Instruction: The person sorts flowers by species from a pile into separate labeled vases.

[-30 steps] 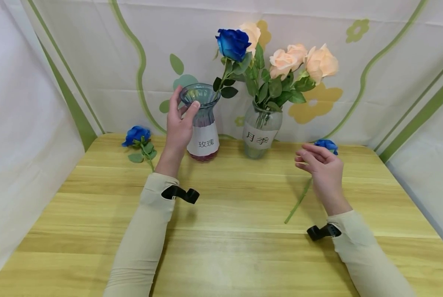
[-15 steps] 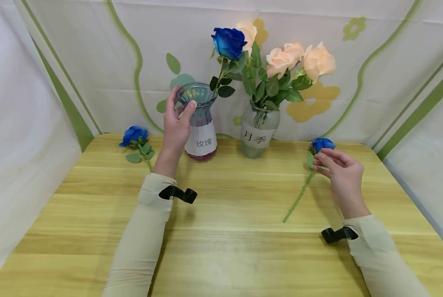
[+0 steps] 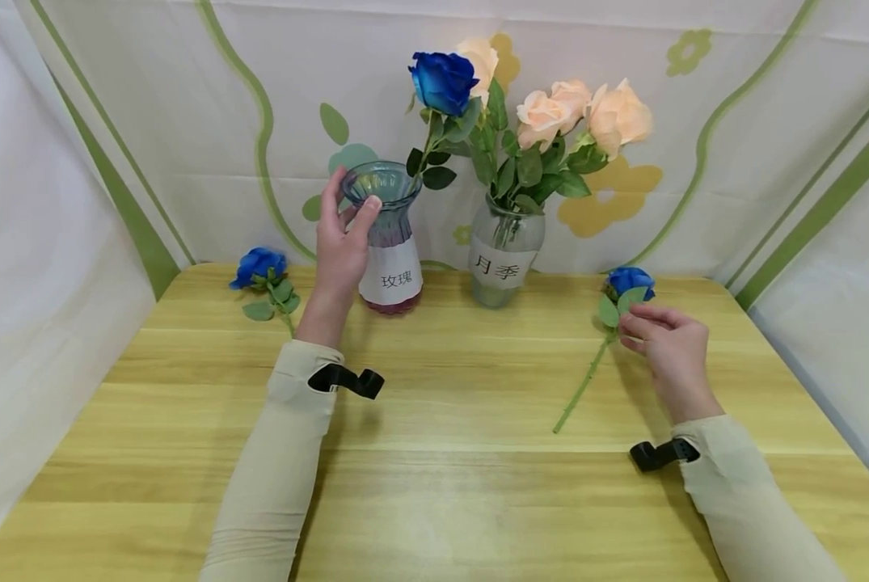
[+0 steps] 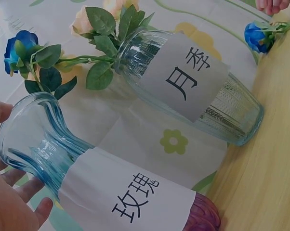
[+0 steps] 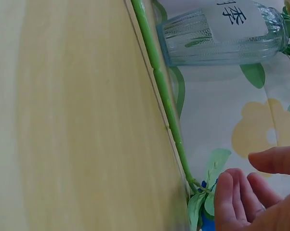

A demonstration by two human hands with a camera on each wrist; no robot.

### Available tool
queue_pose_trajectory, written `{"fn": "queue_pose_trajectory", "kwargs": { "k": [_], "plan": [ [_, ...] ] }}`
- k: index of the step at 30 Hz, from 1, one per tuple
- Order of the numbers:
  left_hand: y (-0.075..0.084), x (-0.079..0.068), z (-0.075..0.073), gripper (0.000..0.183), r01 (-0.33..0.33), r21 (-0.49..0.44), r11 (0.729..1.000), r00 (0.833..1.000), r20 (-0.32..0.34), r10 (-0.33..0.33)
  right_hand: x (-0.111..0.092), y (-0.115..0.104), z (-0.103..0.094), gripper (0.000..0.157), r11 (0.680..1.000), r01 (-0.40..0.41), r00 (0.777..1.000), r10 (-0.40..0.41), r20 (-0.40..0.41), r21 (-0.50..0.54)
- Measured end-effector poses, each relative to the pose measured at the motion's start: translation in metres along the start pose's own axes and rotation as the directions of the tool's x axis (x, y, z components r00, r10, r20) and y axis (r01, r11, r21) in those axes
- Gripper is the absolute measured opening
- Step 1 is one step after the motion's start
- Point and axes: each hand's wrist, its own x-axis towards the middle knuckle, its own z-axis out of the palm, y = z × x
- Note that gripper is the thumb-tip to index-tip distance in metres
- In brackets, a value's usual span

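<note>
In the head view my left hand [image 3: 343,255] grips the flared rim of a blue-tinted glass vase [image 3: 394,279], thumb over the near edge and fingers round the side. One blue rose [image 3: 443,83] stands in this vase, leaning right. My right hand [image 3: 674,360] hovers at the leaves of another blue rose [image 3: 630,283] lying on the table. In the right wrist view, thumb [image 5: 270,160] and fingers stand apart with nothing between them, beside that rose's green stem [image 5: 166,106]. A further blue rose [image 3: 258,268] lies left of my left forearm, its lower stem hidden.
A second glass vase [image 3: 507,263] with several peach roses [image 3: 618,117] stands right of the held one; both carry white paper labels. The wooden table [image 3: 434,509] ends at a patterned cloth backdrop [image 3: 281,105]. White cloth hangs at both sides.
My right hand has moved right, then down slightly towards the lying rose, uncovering its bloom and leaves. My left hand keeps its hold on the vase. The head view has shifted slightly.
</note>
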Motion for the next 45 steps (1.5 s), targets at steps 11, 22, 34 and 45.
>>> {"fn": "queue_pose_trajectory", "kwargs": {
  "k": [11,22,34,45],
  "plan": [
    [-0.001,0.0,-0.002,0.072,-0.002,-0.015,1.0,1.0,0.009,0.003,0.008,0.006,-0.008,0.052,0.977,-0.132,0.977,0.157,0.145,-0.165],
    [-0.001,0.0,-0.003,0.072,-0.002,-0.019,1.0,1.0,0.006,0.002,0.014,0.008,-0.005,0.059,0.86,-0.098,0.963,0.209,0.17,-0.5],
    [0.001,0.0,-0.001,0.071,0.025,-0.016,1.0,1.0,0.009,-0.025,0.02,0.005,0.002,0.061,0.663,0.004,0.977,0.158,0.145,-0.748],
    [0.0,-0.001,-0.001,0.071,0.019,-0.008,1.0,1.0,0.0,-0.019,0.022,0.003,0.015,0.06,0.61,0.073,0.97,0.141,0.199,-0.789]
  ]
}}
